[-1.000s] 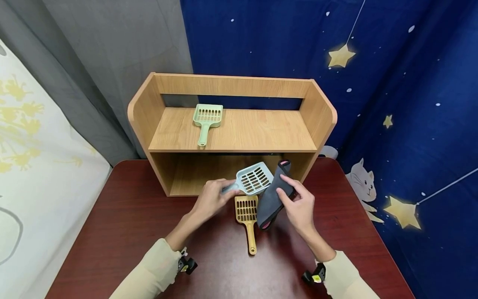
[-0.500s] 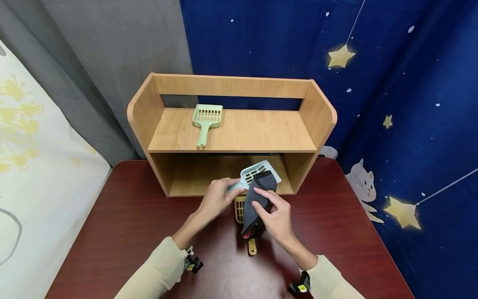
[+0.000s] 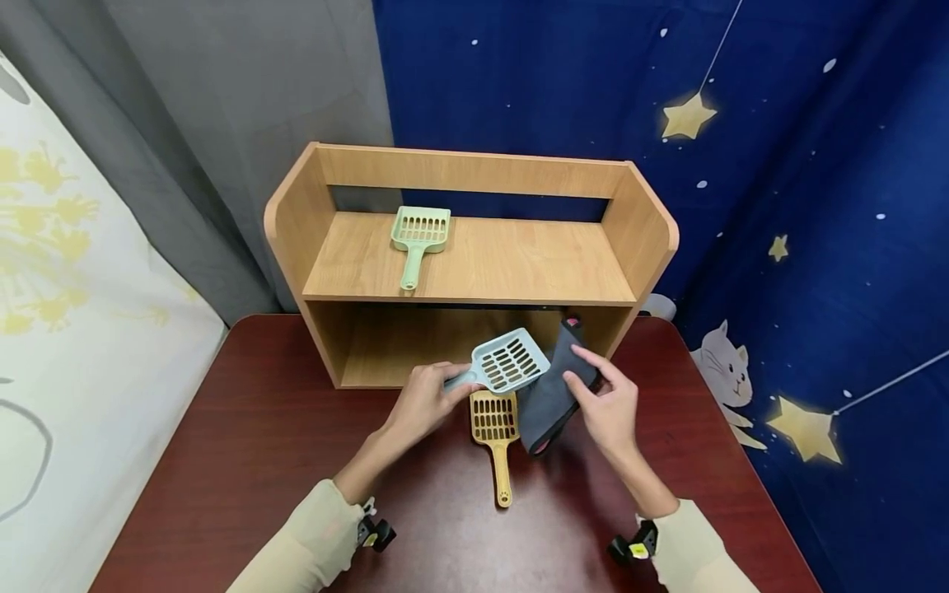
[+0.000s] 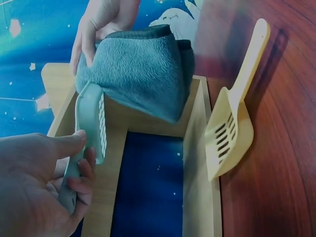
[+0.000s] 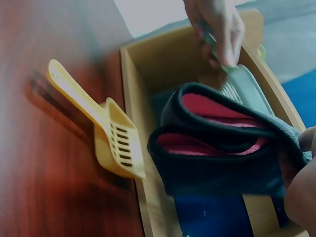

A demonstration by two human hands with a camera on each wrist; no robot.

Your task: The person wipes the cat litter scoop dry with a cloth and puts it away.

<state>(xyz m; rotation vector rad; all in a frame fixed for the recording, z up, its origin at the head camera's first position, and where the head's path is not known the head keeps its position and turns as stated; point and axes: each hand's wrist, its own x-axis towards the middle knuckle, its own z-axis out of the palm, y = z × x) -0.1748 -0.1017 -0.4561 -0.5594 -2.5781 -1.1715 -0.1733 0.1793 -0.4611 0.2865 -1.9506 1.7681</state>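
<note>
A light blue litter scoop (image 3: 510,361) with a slotted head is held by its handle in my left hand (image 3: 424,401), in front of the lower shelf. My right hand (image 3: 610,403) pinches a folded dark grey cloth (image 3: 550,399); its pink inner side shows between the folds in the right wrist view. The cloth's edge is at the right rim of the blue scoop's head; in the left wrist view the cloth (image 4: 140,74) meets the scoop (image 4: 90,118). Below them a yellow litter scoop (image 3: 495,420) lies on the table, handle toward me.
A two-tier wooden shelf (image 3: 474,169) stands at the back of the dark red table (image 3: 282,461). On its upper board, left of centre, lies a green litter scoop (image 3: 421,231). Curtains (image 3: 534,82) hang behind.
The cloth moved left across the blue scoop's head, then back right to its edge. The blue scoop shifted slightly right, then back left. The head view has turned a little.
</note>
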